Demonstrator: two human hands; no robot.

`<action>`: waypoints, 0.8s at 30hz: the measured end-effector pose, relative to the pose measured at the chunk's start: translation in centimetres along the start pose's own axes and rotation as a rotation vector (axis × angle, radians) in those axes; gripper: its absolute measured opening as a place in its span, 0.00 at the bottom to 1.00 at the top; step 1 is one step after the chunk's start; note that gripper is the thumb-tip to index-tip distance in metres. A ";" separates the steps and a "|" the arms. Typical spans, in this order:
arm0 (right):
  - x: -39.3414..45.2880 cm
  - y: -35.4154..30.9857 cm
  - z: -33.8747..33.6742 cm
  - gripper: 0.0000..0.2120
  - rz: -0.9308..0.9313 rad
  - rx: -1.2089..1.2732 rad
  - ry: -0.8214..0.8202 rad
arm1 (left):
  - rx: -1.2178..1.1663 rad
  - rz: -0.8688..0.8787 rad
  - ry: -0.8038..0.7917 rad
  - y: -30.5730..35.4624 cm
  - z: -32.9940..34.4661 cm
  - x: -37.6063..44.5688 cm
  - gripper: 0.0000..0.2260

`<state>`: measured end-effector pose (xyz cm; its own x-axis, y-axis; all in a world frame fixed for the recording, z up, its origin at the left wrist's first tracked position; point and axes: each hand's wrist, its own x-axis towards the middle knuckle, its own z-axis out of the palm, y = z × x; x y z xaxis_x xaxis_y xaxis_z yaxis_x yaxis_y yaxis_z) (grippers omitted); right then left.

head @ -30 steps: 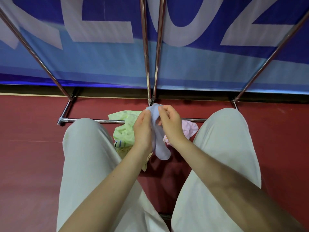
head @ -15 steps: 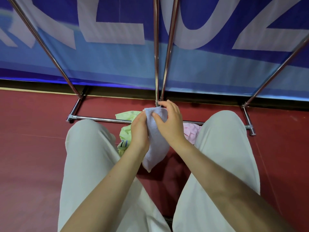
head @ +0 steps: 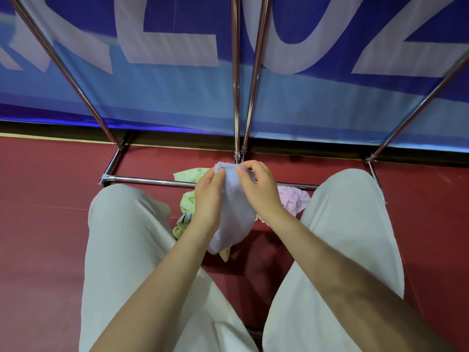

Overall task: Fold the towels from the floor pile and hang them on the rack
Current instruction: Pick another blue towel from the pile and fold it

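A small pale lilac towel (head: pixel 234 214) hangs between my knees. My left hand (head: pixel 208 199) pinches its top left corner. My right hand (head: pixel 258 189) pinches the top edge a little to the right, fingers curled over the cloth. Under it on the red floor lies the pile: a light green towel (head: pixel 189 175), a striped piece (head: pixel 185 219) and a pink towel (head: pixel 291 199). The chrome rack (head: pixel 152 180) stands just beyond my hands, its bottom bar crossing over the pile and its poles rising upward.
My knees in pale trousers (head: pixel 127 237) frame the pile on both sides. A blue banner (head: pixel 177 92) with large white letters hangs behind the rack. Red floor (head: pixel 43 224) spreads to the left and right.
The lilac towel has spread wider between my hands and hangs lower. My hands have shifted apart along its top edge. The view has drifted slightly.
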<state>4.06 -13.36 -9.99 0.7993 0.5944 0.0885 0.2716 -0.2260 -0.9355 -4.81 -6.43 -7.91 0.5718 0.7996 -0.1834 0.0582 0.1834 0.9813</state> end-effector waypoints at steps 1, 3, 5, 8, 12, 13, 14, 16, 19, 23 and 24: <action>-0.1 0.0 -0.2 0.08 -0.002 0.008 -0.016 | 0.007 0.014 0.000 0.1 -0.1 0.1 0.13; -0.3 -0.1 -1.0 0.11 0.014 0.048 -0.078 | 0.036 0.057 -0.009 0.3 -0.3 0.2 0.13; -0.4 0.2 -1.8 0.19 0.001 0.029 -0.152 | 0.070 0.096 -0.037 0.5 -0.6 0.2 0.13; -0.4 1.0 -2.6 0.22 -0.013 -0.032 -0.240 | 0.116 0.136 -0.093 0.9 -0.9 0.0 0.10; -0.6 1.6 -3.2 0.17 -0.027 -0.082 -0.261 | 0.160 0.172 -0.176 1.4 -1.2 -0.6 0.09; -0.6 1.6 -3.3 0.15 -0.039 -0.101 -0.265 | 0.175 0.185 -0.200 1.4 -1.4 -0.7 0.09; -0.6 1.8 -3.5 0.13 -0.057 -0.124 -0.272 | 0.184 0.196 -0.221 1.4 -1.6 -0.8 0.09; -0.7 2.0 -3.7 0.09 -0.094 -0.175 -0.299 | 0.175 0.209 -0.256 1.3 -2.2 -0.9 0.09; -1.1 2.2 -4.0 0.04 -0.046 -0.208 -0.354 | 0.130 0.206 -0.260 1.3 -3.0 -0.9 0.11; -1.3 2.2 -4.4 0.04 0.042 -0.167 -0.331 | 0.102 0.186 -0.118 1.3 -3.7 -0.6 0.07; -1.2 2.2 -4.4 0.03 0.055 -0.178 -0.317 | 0.103 0.183 -0.069 1.2 -3.9 -0.5 0.08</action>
<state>6.06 -18.00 -10.63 0.6168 0.7811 -0.0968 0.3445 -0.3785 -0.8591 -8.17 -4.36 -6.84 0.6346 0.7728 -0.0010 0.0295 -0.0229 0.9993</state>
